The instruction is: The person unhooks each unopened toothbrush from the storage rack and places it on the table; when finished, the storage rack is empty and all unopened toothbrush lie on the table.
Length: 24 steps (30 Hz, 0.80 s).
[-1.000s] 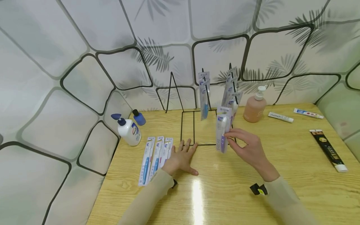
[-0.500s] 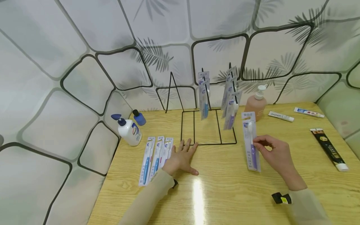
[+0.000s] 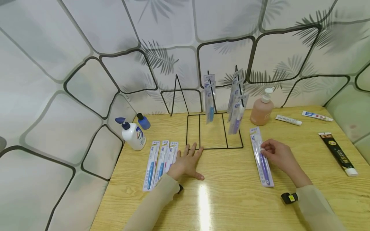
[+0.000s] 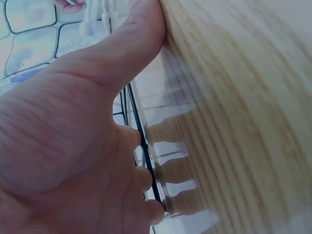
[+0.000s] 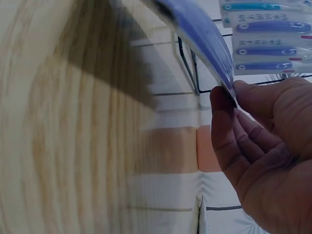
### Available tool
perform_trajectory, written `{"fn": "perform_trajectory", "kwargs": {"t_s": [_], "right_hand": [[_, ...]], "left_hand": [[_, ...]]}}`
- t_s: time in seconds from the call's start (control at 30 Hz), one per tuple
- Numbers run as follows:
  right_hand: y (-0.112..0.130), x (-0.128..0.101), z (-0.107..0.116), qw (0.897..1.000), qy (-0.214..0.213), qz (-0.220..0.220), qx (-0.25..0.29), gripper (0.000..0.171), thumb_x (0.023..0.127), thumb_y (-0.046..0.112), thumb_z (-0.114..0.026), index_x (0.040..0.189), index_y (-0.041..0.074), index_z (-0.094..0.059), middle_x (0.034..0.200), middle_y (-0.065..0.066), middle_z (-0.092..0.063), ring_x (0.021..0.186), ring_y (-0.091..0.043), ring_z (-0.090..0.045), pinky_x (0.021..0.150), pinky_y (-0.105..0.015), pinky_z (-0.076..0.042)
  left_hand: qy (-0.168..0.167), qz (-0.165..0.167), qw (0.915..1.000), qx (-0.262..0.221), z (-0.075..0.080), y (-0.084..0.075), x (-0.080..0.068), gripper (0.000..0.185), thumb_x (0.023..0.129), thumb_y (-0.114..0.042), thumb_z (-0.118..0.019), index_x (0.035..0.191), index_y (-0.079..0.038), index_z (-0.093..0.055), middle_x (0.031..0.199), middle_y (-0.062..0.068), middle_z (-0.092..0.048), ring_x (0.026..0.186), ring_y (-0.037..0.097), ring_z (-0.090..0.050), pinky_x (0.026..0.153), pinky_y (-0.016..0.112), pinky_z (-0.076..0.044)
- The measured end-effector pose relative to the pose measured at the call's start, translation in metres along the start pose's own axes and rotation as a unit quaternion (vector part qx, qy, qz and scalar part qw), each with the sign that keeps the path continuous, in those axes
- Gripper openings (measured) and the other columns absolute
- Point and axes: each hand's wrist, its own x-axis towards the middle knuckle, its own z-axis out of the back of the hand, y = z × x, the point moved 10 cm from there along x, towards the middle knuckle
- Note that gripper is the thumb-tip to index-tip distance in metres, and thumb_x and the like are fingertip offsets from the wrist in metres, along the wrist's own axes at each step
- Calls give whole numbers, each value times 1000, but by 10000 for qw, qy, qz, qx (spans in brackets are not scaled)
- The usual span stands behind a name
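Note:
My left hand [image 3: 186, 162] lies flat on the wooden table [image 3: 231, 199], fingers spread, fingertips touching the front wire of the black wire rack [image 3: 214, 148]. In the left wrist view the left hand [image 4: 141, 161] presses palm down beside that rack wire [image 4: 139, 129]. My right hand [image 3: 267, 150] pinches the edge of a purple toothbrush pack [image 3: 261, 158] that lies on the table right of the rack. The right wrist view shows the right hand [image 5: 226, 95] holding the pack [image 5: 202, 36] by its rim. More toothbrush packs [image 3: 237, 107] hang on the rack.
Three blue toothbrush packs [image 3: 160, 163] lie left of my left hand. A white pump bottle [image 3: 133, 136] and a small blue bottle [image 3: 143, 121] stand at the left; a peach pump bottle [image 3: 261, 110], two toothpaste tubes [image 3: 288, 120] and a black box [image 3: 338, 154] at the right.
My right hand carried the purple toothbrush pack from the rack to the right and lowered it flat onto the table. The left hand has stayed put.

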Motion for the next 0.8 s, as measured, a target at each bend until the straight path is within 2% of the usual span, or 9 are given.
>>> {"fn": "perform_trajectory", "kwargs": {"t_s": [0.23, 0.57, 0.8], "right_hand": [[-7, 6, -11, 9988, 447, -175, -105, 17, 92, 8, -71, 105, 0, -64, 89, -15, -74, 74, -14, -64, 60, -25, -49], [-15, 10, -13, 9968, 644, -220, -407, 20, 92, 12, -72, 103, -1, -62, 86, -12, -75, 73, -13, -65, 65, -32, -49], [-23, 10, -13, 9952, 795, -360, -436, 22, 92, 12, -72, 104, -3, -60, 80, -9, -72, 67, -13, -60, 60, -31, -45]], "left_hand": [[29, 27, 10000, -28, 0, 0, 0, 131, 67, -72, -80, 164, -35, 0, 173, 2, 11, 160, 36, 6, 123, 69, -10], [25, 43, 10000, 6, -1, 1, 1, 131, 67, -72, -80, 165, -34, 0, 173, 3, 11, 159, 36, 6, 122, 69, -11], [23, 31, 10000, 36, -1, 0, 2, 132, 67, -72, -80, 165, -34, 1, 173, 3, 10, 159, 36, 6, 122, 69, -12]]}}
